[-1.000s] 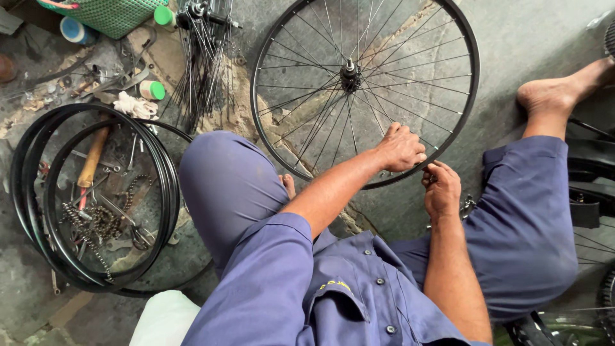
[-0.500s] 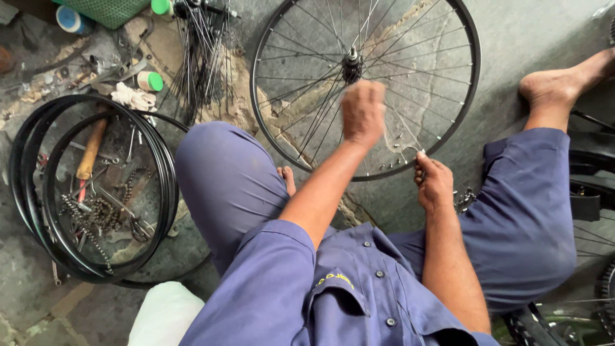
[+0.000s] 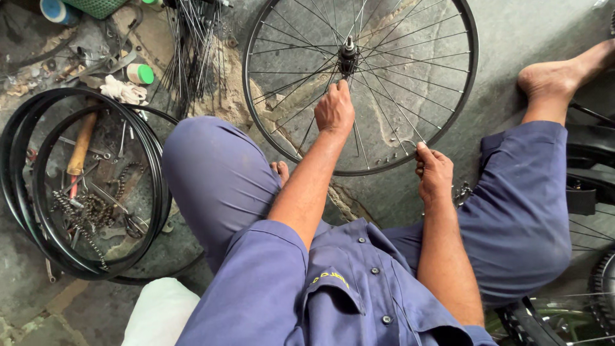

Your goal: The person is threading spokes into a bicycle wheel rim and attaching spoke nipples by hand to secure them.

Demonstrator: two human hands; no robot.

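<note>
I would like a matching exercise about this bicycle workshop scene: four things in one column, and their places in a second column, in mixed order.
Things:
1. left hand
2. right hand
3. wooden-handled hammer
4. small green-capped white bottle

Places:
A. inside the stacked black bicycle rims on the left
B. at the near edge of the black spoked bicycle wheel, fingers pinching a spoke
C. among the spokes, just below the wheel's metal hub
D. on the concrete floor, beside a crumpled white rag

Pairs: 1-C, 2-B, 3-A, 4-D
</note>
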